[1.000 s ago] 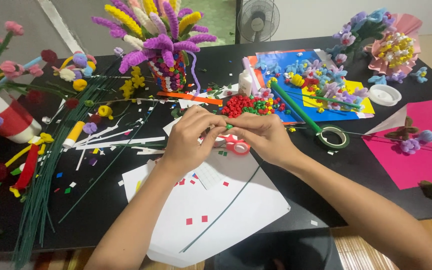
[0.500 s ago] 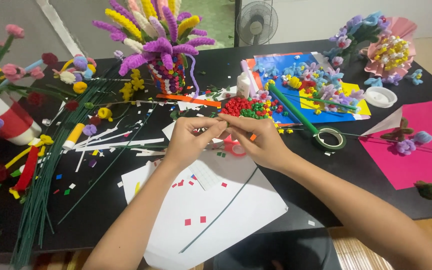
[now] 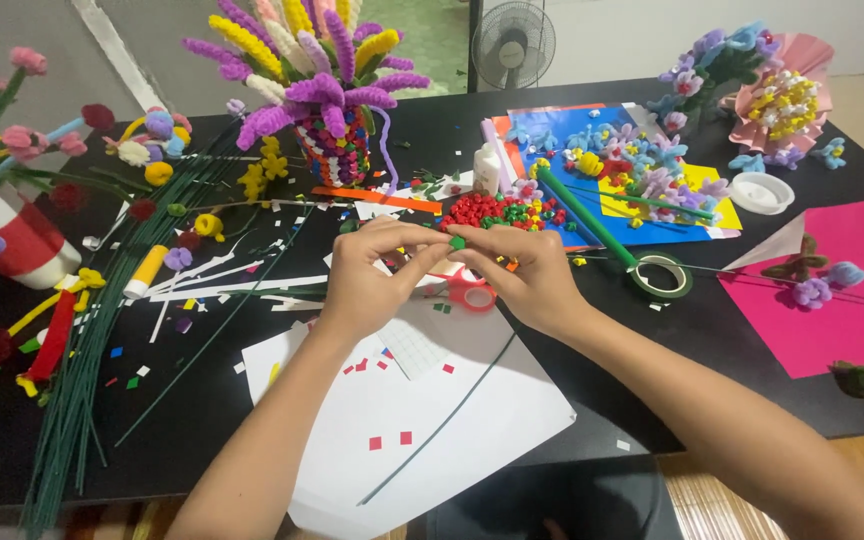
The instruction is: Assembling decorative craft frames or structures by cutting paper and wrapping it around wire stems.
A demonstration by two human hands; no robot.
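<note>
A small green piece (image 3: 458, 242) is being pinched between the fingertips of the left hand (image 3: 372, 280) and the right hand (image 3: 522, 280), which are being held close together above the table, fingers curled inward. Just beneath the right hand, red-handled scissors (image 3: 470, 290) are being partly covered. Below both wrists, white paper sheets (image 3: 422, 420) dotted with small red squares are being crossed by a thin green wire (image 3: 442, 425). Just beyond the fingertips, a heap of red and green rolled bits (image 3: 497, 210) is being kept on the black table (image 3: 202, 420). To the right of the right hand, a roll of green tape (image 3: 660, 275) is lying flat, and further right a pink sheet (image 3: 842, 290) is being weighted by small flowers. Beyond the left hand, a vase of purple and yellow fuzzy stems (image 3: 327, 95) is standing upright. Far out to the left, a bundle of green wire stems (image 3: 72, 400) is lying along the table
</note>
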